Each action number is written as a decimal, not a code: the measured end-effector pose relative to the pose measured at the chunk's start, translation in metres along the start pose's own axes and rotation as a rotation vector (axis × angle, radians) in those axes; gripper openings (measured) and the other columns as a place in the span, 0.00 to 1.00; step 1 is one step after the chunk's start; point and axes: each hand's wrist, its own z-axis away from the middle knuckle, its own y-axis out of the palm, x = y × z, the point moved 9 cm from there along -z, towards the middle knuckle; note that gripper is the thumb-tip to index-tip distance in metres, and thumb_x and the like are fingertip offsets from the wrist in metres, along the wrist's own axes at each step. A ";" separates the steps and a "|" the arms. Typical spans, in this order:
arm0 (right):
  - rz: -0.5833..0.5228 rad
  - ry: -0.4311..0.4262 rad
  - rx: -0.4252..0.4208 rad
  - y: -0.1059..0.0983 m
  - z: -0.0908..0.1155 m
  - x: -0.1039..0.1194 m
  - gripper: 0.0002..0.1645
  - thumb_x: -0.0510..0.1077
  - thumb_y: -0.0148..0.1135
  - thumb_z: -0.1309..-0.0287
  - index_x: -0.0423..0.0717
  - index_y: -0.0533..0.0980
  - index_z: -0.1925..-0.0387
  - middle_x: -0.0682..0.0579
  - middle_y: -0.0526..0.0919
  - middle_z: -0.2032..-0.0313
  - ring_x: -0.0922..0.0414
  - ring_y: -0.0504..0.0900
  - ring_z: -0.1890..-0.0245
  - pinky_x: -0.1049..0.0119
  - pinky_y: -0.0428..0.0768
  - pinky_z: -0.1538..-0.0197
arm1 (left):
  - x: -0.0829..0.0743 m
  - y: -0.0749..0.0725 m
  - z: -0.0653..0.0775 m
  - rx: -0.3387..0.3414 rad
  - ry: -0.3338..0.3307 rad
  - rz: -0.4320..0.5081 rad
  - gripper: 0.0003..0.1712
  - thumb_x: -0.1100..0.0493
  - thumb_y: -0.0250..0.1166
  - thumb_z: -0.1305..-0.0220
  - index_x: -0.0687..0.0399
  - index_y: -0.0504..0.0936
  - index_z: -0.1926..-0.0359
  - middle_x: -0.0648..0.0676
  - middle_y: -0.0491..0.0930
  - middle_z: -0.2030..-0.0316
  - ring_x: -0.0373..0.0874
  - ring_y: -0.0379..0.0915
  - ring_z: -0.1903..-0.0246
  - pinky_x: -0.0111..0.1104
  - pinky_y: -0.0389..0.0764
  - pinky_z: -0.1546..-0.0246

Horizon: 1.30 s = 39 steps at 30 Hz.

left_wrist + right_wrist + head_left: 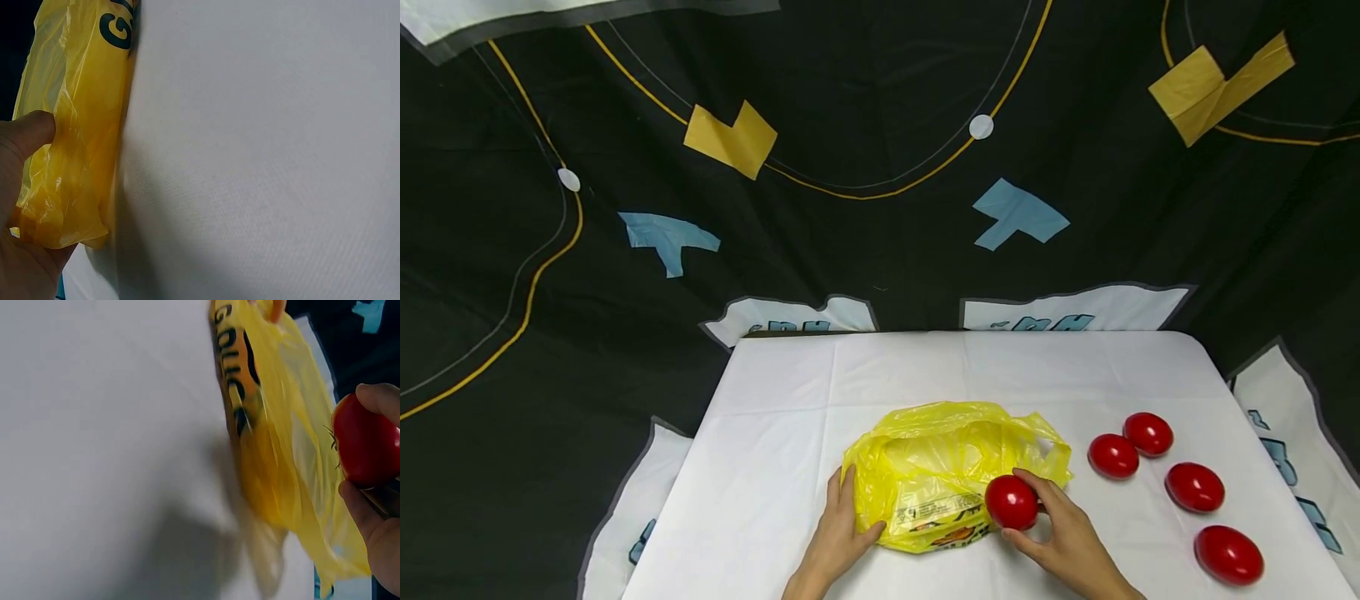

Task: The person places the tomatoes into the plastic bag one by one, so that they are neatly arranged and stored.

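A yellow plastic bag (925, 475) with dark printing lies on the white table, its mouth spread open. At the bag's left side, my left hand (841, 532) holds the edge between thumb and fingers; in the left wrist view the thumb (34, 132) rests on the thin plastic (84, 125). My right hand (1066, 533) grips a shiny red tomato (1011, 502) in front of the bag's right part. In the right wrist view, thin green sepals show on the tomato (369, 444), held between thumb and fingers beside the bag (275, 456). The bag's inside is only partly visible.
Several more red tomatoes, among them one at the front (1228, 555) and one at the back (1147, 434), lie on the table's right side. The table has a white cover (775, 417). Behind it hangs a dark cloth (880, 250) with taped pieces.
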 end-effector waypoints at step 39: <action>-0.054 -0.188 0.183 0.119 -0.036 0.047 0.42 0.50 0.72 0.51 0.45 0.65 0.36 0.48 0.73 0.43 0.51 0.76 0.48 0.53 0.80 0.50 | -0.008 0.000 0.002 -0.027 0.049 -0.015 0.58 0.48 0.73 0.49 0.66 0.48 0.29 0.65 0.46 0.31 0.60 0.64 0.40 0.45 0.72 0.43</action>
